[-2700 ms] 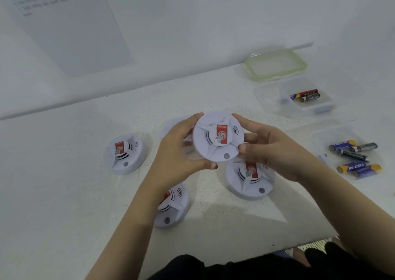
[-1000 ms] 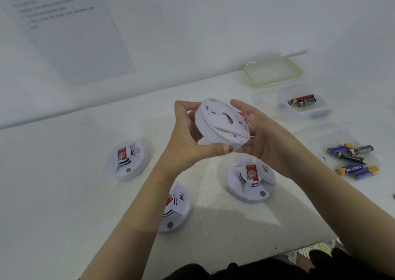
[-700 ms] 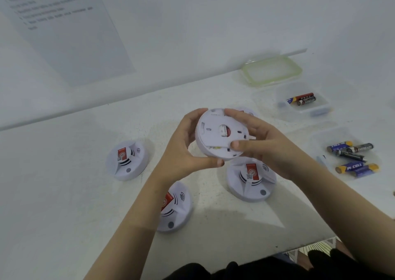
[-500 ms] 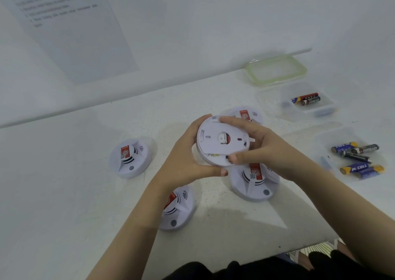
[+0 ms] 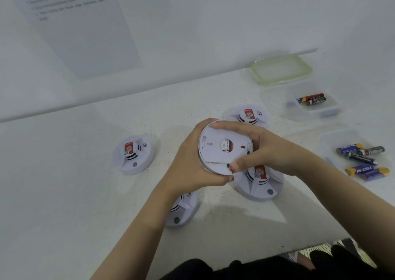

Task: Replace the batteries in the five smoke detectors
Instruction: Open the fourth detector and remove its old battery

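Both hands hold one white smoke detector (image 5: 223,149) above the table, its flat back plate facing up. My left hand (image 5: 188,164) grips its left rim from below and behind. My right hand (image 5: 263,149) grips the right side, fingers over the top edge and thumb on the lower edge. Other detectors lie face up on the table: one at the left (image 5: 133,154), one behind my hands (image 5: 248,116), one under my right hand (image 5: 259,183), one partly hidden by my left forearm (image 5: 182,210).
A clear tub (image 5: 333,110) at the right holds two batteries (image 5: 313,99). A nearer clear tray (image 5: 329,139) holds several batteries (image 5: 361,159). A green-rimmed lid (image 5: 281,70) lies by the wall. A printed sheet (image 5: 74,23) hangs on the wall. The table edge runs bottom right.
The held detector was turned over from face up to back plate up. It now sits lower, and my right fingers have shifted round its rim.
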`<act>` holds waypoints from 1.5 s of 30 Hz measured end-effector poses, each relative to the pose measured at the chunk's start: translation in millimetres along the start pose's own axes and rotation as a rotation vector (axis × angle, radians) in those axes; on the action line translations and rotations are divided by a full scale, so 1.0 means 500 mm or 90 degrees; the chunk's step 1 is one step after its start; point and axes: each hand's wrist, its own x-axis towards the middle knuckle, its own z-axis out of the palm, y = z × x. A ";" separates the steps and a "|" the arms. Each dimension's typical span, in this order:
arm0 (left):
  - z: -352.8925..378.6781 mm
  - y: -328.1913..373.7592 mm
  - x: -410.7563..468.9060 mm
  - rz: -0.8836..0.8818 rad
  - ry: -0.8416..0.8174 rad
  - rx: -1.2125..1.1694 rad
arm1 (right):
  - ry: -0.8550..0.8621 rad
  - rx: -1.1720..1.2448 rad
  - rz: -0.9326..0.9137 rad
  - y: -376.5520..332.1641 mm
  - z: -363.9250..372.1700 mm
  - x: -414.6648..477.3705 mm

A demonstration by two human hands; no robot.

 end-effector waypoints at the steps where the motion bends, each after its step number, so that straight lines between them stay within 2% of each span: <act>1: -0.001 0.000 -0.001 0.000 -0.002 0.004 | -0.007 -0.011 0.003 -0.002 -0.001 0.001; 8: -0.006 -0.002 -0.009 0.004 -0.019 0.019 | -0.070 -0.099 0.032 -0.014 -0.012 0.007; 10: -0.007 -0.003 -0.009 0.001 -0.008 0.023 | -0.067 -0.173 0.031 -0.022 -0.013 0.011; 15: -0.026 -0.007 -0.005 0.002 0.027 0.022 | 0.115 -0.477 -0.093 -0.028 -0.011 0.019; 17: -0.034 -0.010 -0.006 0.009 0.024 0.034 | 0.130 -0.564 -0.158 -0.030 -0.010 0.022; 21: -0.048 -0.018 -0.009 0.006 0.008 0.057 | 0.094 -0.678 -0.239 -0.032 0.003 0.038; 25: -0.065 -0.022 -0.008 -0.014 0.006 0.061 | 0.066 -0.718 -0.251 -0.044 0.019 0.058; 30: -0.084 -0.036 -0.011 -0.026 0.013 0.106 | 0.071 -0.666 -0.211 -0.051 0.008 0.085; 36: -0.118 -0.053 -0.023 -0.021 0.171 0.108 | 0.138 -0.763 -0.118 -0.020 -0.012 0.102; 42: -0.140 -0.063 -0.027 -0.017 0.325 0.056 | 0.056 -0.803 -0.001 0.010 -0.012 0.104; 44: -0.137 -0.058 -0.026 -0.020 0.343 0.059 | 0.056 -0.777 -0.031 0.017 -0.010 0.105; 45: -0.132 -0.057 -0.024 -0.024 0.343 0.063 | 0.086 -0.714 -0.077 0.017 -0.006 0.104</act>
